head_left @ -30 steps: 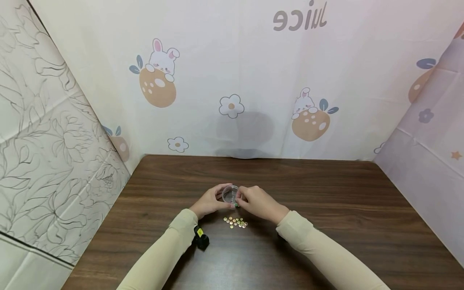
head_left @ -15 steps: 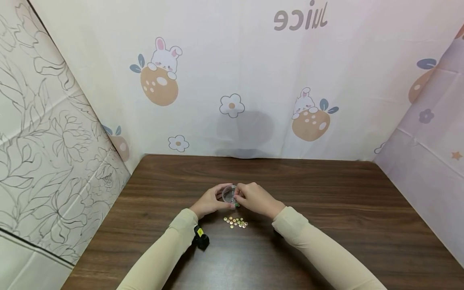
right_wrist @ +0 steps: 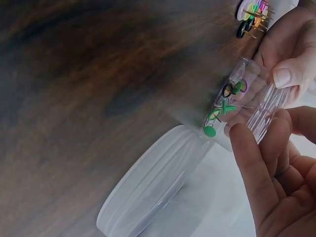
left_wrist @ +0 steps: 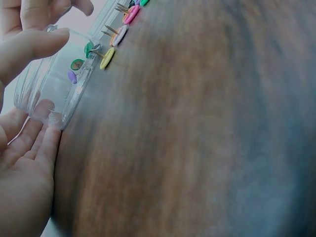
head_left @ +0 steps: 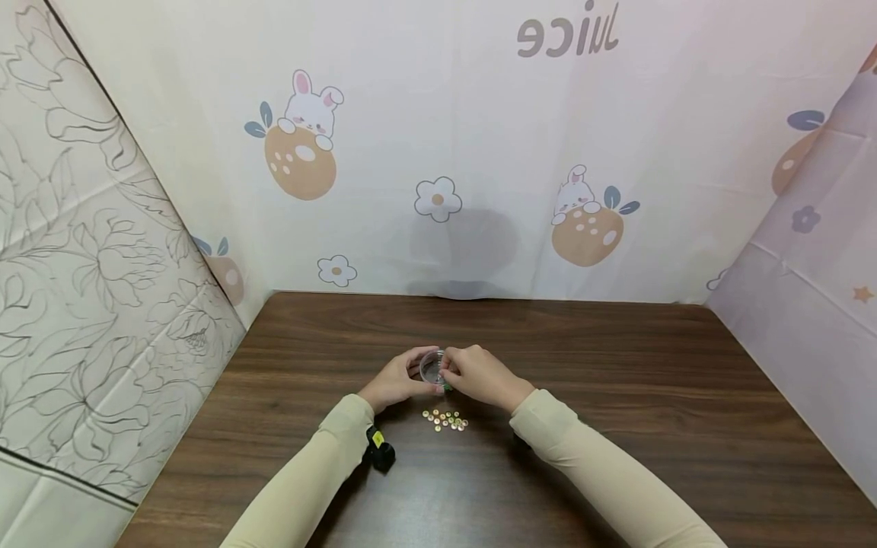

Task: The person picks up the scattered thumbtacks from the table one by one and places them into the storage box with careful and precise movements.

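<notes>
My left hand grips a small clear plastic jar, thumb on the near side and fingers around the far side. Several thumbtacks, mostly green, lie at the bottom of the jar. In the right wrist view, my right hand has its thumb and index fingertips together at the threaded rim, and another finger reaches down along the jar's outside. I cannot tell whether those fingertips pinch anything. Nearer me lies a loose group of thumbtacks, their coloured heads down and pins up in the wrist views.
A round, translucent plastic piece with a whitish rim stands near the jar in the right wrist view. The dark wood tabletop meets a printed cloth backdrop at the back. A black wrist camera hangs under the left sleeve.
My right hand has shifted slightly left, its fingertips now farther over the jar's mouth. The left hand, jar and loose thumbtacks stay in place.
</notes>
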`<state>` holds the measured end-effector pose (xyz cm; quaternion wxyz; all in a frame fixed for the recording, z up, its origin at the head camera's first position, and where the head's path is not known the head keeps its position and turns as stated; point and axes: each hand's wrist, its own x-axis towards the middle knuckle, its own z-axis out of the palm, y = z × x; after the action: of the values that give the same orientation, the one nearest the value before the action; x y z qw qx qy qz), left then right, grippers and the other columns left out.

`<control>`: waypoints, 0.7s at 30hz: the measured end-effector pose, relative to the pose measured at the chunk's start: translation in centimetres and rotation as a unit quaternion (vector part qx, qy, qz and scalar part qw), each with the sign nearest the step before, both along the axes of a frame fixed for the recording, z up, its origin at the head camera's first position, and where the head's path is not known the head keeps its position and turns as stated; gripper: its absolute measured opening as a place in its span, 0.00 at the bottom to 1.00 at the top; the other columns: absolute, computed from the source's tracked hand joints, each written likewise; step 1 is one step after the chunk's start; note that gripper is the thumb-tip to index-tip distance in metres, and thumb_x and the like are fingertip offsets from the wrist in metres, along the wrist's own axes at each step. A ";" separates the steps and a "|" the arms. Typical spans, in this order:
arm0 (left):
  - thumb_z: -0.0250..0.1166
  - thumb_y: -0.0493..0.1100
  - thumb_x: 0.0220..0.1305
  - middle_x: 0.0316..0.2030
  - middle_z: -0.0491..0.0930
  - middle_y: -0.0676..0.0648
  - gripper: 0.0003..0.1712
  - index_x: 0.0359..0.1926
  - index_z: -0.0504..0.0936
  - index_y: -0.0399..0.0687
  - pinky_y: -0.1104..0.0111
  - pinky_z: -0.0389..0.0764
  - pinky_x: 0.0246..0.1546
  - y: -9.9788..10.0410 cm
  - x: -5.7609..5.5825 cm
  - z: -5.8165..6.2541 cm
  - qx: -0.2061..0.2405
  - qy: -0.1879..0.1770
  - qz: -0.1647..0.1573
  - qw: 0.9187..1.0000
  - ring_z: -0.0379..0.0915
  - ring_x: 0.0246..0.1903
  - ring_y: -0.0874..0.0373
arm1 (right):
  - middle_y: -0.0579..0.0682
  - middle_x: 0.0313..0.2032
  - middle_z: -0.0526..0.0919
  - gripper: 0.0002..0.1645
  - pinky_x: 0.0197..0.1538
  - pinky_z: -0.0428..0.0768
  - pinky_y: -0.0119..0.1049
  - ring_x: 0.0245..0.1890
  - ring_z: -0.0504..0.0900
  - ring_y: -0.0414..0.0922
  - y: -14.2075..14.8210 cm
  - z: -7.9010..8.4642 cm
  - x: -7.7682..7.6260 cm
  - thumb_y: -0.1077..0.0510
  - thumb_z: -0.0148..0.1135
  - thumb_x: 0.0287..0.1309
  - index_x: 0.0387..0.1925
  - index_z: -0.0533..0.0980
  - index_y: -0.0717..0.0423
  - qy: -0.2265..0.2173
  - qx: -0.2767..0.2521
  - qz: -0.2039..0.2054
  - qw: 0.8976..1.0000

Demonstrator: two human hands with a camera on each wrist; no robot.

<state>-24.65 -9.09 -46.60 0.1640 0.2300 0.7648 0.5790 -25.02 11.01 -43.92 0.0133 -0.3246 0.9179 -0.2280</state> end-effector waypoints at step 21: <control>0.74 0.48 0.48 0.58 0.70 0.48 0.46 0.67 0.63 0.51 0.52 0.67 0.60 0.0 -1.7 -3.1 -0.001 0.000 0.020 1.000 0.67 0.55 0.57 | 0.37 0.18 0.76 0.03 0.19 0.73 0.29 0.13 0.68 0.31 1.5 0.6 2.1 0.55 0.57 0.61 0.35 0.74 0.50 0.010 0.013 0.021 1.000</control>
<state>-26.36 -9.08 -49.69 0.1522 0.2143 0.7703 0.5810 -22.92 12.50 -43.34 0.0136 -0.3455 0.9140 -0.2123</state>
